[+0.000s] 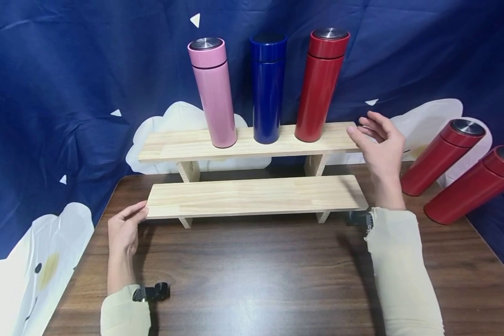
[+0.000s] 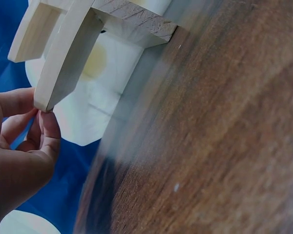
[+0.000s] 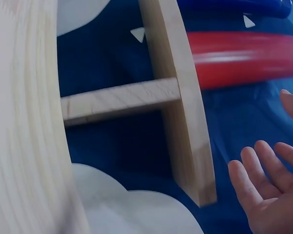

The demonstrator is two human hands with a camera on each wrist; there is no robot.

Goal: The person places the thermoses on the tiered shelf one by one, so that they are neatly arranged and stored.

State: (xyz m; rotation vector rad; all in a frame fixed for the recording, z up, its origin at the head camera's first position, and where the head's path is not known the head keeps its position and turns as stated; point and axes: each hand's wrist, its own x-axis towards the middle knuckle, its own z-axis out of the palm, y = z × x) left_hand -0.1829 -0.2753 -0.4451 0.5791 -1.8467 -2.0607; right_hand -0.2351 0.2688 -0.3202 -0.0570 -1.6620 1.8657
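Observation:
A two-tier wooden display shelf (image 1: 252,196) stands on the table. My left hand (image 1: 124,231) pinches the left end of its lower board; in the left wrist view, the fingers and thumb meet at the board's corner (image 2: 44,100). Beside the right end of the upper board (image 1: 336,135) is my right hand (image 1: 384,149), its fingers loosely bent and holding nothing. On the upper board stand a pink thermos flask (image 1: 214,102), a blue thermos flask (image 1: 269,93) and a red thermos flask (image 1: 321,93). The right wrist view shows my right hand (image 3: 273,190) apart from the board.
Two more red thermos flasks, a nearer one (image 1: 470,191) and a farther one (image 1: 438,161), stand on the table at the right. The brown wooden table (image 1: 252,280) reaches toward me. Behind it hangs a dark blue cloth (image 1: 88,56) with white shapes.

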